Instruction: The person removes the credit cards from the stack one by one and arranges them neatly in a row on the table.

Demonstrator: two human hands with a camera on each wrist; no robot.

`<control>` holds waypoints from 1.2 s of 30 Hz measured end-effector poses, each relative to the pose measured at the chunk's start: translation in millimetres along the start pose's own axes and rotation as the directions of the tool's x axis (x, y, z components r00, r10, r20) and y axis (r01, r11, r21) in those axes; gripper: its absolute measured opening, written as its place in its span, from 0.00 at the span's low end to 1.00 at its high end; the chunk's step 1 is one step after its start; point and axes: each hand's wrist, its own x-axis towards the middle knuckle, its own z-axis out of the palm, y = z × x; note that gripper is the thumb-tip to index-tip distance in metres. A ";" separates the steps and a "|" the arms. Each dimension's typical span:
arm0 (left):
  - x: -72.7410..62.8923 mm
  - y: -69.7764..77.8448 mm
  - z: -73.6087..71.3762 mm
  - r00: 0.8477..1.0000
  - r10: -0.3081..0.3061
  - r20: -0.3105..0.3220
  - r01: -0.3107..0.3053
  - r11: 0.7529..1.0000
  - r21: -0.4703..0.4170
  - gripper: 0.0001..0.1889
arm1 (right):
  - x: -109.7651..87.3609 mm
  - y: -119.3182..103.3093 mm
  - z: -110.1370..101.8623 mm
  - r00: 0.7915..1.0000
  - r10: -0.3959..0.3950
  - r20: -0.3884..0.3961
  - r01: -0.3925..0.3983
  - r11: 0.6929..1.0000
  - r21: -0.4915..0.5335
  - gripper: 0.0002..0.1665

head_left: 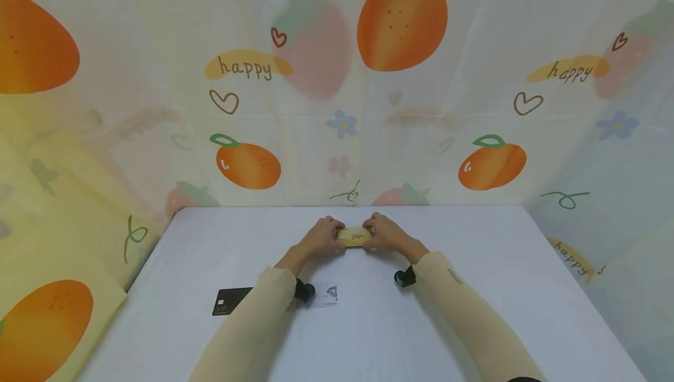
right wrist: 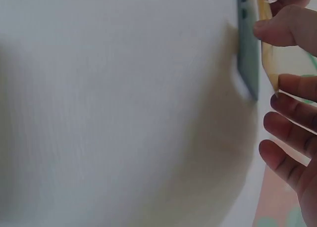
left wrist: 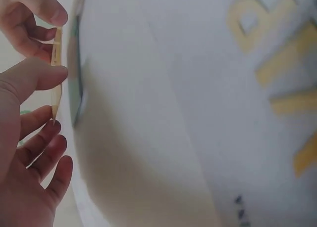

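A small yellow card with faint writing is held between both hands near the far edge of the table. At its left end, my left hand pinches it between thumb and fingers. The right hand pinches the opposite end the same way. Both wrist views show the yellow card edge-on, thumbs on the near side. Just beside it, apart from the fingers, a grey-green flat card lies on the white surface. Its face is too oblique to read.
A black card marked VIP lies left of centre, partly covered by the left sleeve. A pale card with a dark emblem lies near the left wrist. Behind the white table hangs a fruit-patterned cloth.
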 end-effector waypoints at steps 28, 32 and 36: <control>-45.1 5.8 -8.9 0.990 0.094 -0.101 -0.109 0.982 -0.155 0.29 | -46.9 -14.6 -8.3 0.986 -0.062 -0.155 0.091 0.977 0.193 0.29; -50.3 7.2 -9.7 0.989 0.107 -0.102 -0.121 0.981 -0.153 0.29 | -51.4 -17.5 -9.0 0.985 -0.065 -0.163 0.097 0.975 0.198 0.30; -55.1 10.5 -11.7 0.987 0.115 -0.108 -0.131 0.980 -0.151 0.28 | -55.5 -19.9 -9.6 0.984 -0.057 -0.166 0.093 0.972 0.215 0.30</control>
